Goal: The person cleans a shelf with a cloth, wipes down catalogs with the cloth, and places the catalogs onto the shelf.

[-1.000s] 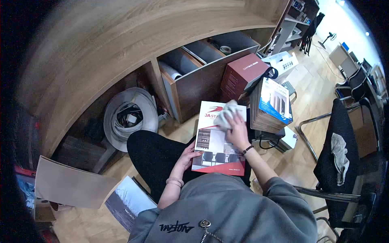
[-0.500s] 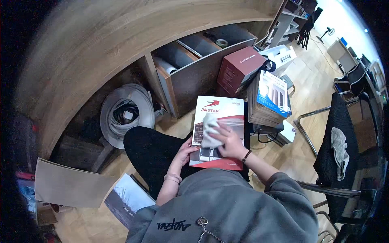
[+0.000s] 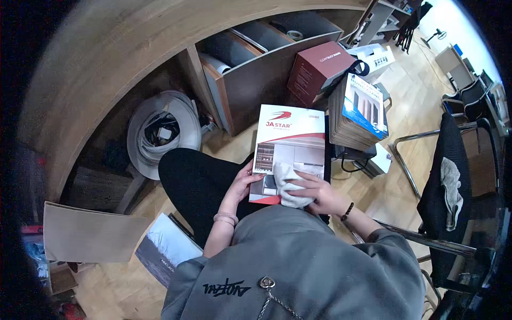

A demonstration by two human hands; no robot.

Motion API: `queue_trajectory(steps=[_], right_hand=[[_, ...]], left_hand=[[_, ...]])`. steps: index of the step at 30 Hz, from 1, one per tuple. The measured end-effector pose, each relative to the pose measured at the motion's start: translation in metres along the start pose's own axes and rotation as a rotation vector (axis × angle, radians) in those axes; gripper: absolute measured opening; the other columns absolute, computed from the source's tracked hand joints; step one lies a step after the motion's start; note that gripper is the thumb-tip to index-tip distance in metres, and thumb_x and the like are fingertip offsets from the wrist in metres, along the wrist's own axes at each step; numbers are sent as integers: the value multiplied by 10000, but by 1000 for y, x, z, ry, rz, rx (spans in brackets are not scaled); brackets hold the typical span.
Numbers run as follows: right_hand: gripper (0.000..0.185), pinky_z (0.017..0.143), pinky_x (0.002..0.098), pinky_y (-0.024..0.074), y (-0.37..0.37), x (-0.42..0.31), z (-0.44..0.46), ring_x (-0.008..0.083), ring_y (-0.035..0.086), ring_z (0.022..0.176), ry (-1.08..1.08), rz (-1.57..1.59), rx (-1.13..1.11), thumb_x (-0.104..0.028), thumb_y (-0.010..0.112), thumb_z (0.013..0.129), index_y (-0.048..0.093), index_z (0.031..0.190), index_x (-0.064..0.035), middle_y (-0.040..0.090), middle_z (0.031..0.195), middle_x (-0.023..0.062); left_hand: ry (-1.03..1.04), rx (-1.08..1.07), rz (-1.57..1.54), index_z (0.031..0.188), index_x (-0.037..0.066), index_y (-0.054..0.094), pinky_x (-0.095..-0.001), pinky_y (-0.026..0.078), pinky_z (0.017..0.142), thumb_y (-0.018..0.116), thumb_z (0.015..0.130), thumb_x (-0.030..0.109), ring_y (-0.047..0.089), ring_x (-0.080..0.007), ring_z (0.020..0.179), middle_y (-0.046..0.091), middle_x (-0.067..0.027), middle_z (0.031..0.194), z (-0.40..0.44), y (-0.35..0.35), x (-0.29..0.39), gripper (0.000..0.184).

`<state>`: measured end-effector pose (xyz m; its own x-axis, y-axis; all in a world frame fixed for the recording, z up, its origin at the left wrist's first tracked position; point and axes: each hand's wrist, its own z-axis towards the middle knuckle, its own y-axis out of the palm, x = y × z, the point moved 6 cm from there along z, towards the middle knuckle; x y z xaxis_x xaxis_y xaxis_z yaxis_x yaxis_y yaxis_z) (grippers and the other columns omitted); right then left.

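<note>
A white and red JA STAR catalogue (image 3: 298,130) rests on my lap, front cover up. My left hand (image 3: 242,184) grips its left edge, with the thumb over the cover. My right hand (image 3: 324,196) presses a crumpled white cloth (image 3: 289,182) against the lower part of the cover. The fingers lie over the cloth, which hides some of the printed pictures. Beyond the catalogue's right side stands a thick stack with a blue and white cover (image 3: 365,109).
A dark red box (image 3: 314,72) stands before an open cabinet compartment (image 3: 277,69). Coiled white cable (image 3: 140,133) lies in the lower cabinet. Brown board (image 3: 90,232) and another booklet (image 3: 168,248) are at left. A grey cloth (image 3: 450,194) hangs on the chair at right.
My right hand has slid the cloth down and to the right across the cover. My left hand keeps its hold on the edge. The whole view has shifted slightly.
</note>
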<state>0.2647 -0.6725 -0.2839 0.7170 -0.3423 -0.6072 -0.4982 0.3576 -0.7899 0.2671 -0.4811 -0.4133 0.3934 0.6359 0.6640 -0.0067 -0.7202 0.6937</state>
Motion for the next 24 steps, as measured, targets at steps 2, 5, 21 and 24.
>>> queue_trajectory(steps=[2,5,21,24], right_hand=[[611,1049,432,331,-21,30,-4,367,398,1244,176,-62,162,27,541,562,615,1149,-126,528,1263,112],[608,1049,429,335,-22,55,-23,364,401,1243,312,-129,357,32,532,559,624,1138,-129,536,1258,101],[569,1045,430,345,0,26,54,347,370,1270,242,-259,304,-2,588,659,571,1200,-179,485,1313,95],[673,1054,458,321,34,-9,62,373,301,1310,-111,-44,12,50,524,640,519,1265,-200,476,1320,116]], left_hand=[[-5,7,14,1386,35,313,-285,401,959,606,769,-6,538,-160,1096,541,-92,1225,3,-1,1,684],[-3,23,42,1387,33,309,-286,402,960,604,771,-4,538,-161,1096,539,-94,1230,2,-3,-2,684],[42,18,121,1351,20,351,-324,410,967,602,840,132,528,-191,1113,530,-107,1234,1,-2,-1,581],[-73,237,-207,1337,10,372,-296,406,951,571,891,186,517,-166,1116,523,-96,1241,0,-15,-10,519]])
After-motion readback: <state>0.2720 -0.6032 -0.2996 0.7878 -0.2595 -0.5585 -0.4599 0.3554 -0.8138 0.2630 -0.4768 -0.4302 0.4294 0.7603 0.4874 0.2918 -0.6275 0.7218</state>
